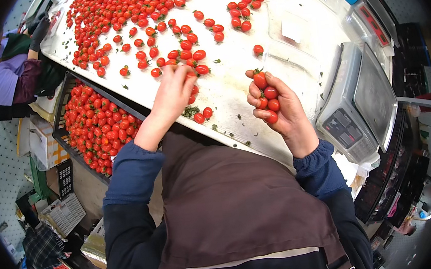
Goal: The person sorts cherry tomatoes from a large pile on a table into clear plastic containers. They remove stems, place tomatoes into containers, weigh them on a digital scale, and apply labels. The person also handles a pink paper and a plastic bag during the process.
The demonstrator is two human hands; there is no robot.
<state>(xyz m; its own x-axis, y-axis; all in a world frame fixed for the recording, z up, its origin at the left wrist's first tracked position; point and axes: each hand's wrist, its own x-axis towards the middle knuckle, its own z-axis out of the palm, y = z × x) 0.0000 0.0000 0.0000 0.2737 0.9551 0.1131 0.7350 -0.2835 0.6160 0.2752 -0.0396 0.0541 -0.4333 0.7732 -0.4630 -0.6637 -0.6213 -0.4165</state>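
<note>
My right hand (pixel 291 113) is cupped palm up over the white table, with several red cherry tomatoes (pixel 270 93) in its palm and fingers. My left hand (pixel 172 91) reaches down among loose tomatoes on the table, thumb and fingers pinched. Red shows between those fingertips, a cherry tomato mostly hidden by them. Close by on the table lie more tomatoes (pixel 199 55), some with green stems. Two tomatoes (pixel 203 115) rest near the table's front edge, beside a small heap of green stem bits (pixel 190 111).
A large pile of tomatoes (pixel 112 13) covers the far left of the table (pixel 233 46). Below its left edge stands a black crate (pixel 64 128) full of tomatoes. A scale (pixel 347 107) and clear plastic tubs (pixel 288 25) are on the right. Another person's gloved hand (pixel 40 32) is at far left.
</note>
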